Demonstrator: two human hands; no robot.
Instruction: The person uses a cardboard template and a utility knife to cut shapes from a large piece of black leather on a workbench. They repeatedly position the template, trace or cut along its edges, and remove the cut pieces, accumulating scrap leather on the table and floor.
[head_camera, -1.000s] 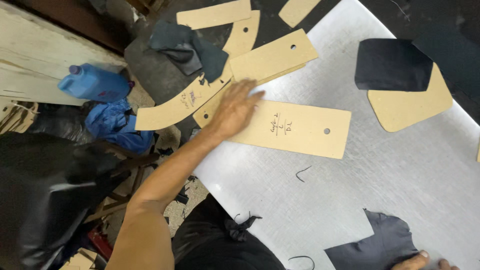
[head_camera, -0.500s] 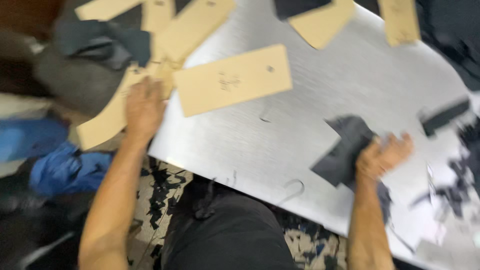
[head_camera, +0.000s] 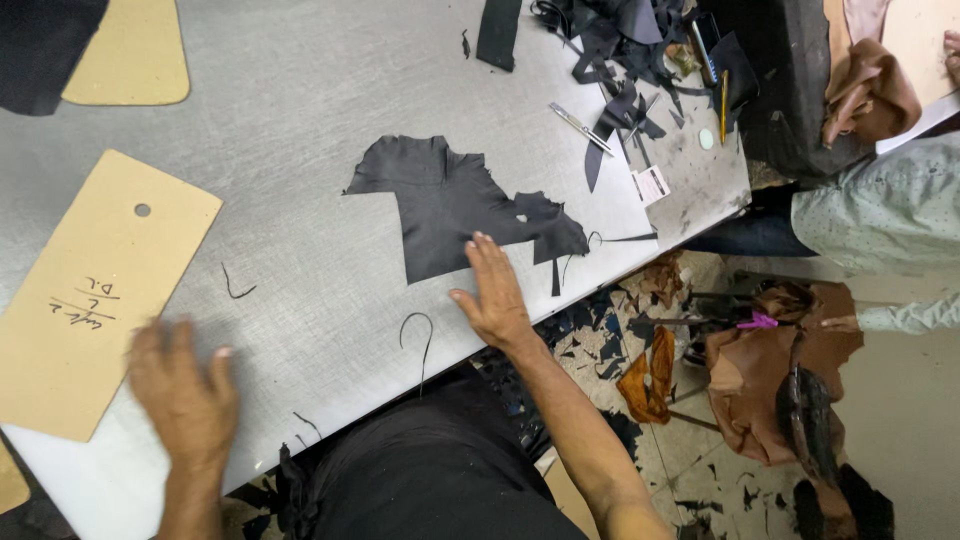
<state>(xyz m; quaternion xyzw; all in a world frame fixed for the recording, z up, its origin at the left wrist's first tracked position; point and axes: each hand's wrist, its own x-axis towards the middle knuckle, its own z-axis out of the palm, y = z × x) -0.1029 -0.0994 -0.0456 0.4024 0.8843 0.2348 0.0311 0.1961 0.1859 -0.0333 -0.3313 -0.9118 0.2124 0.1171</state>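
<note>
Pressing flat, open right hand (head_camera: 497, 296) on black leather piece (head_camera: 450, 205); left hand (head_camera: 183, 392) spread empty beside tan cardboard template (head_camera: 95, 290).

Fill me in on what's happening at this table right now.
A person leans over a grey metal table with both hands flat on it. The right hand presses on the edge of an irregular piece of black leather. The left hand rests on the bare table beside a long tan cardboard pattern with a punched hole. Black offcuts and a few small tools are piled at the far corner. Another person's pale sleeve shows at the right.
</note>
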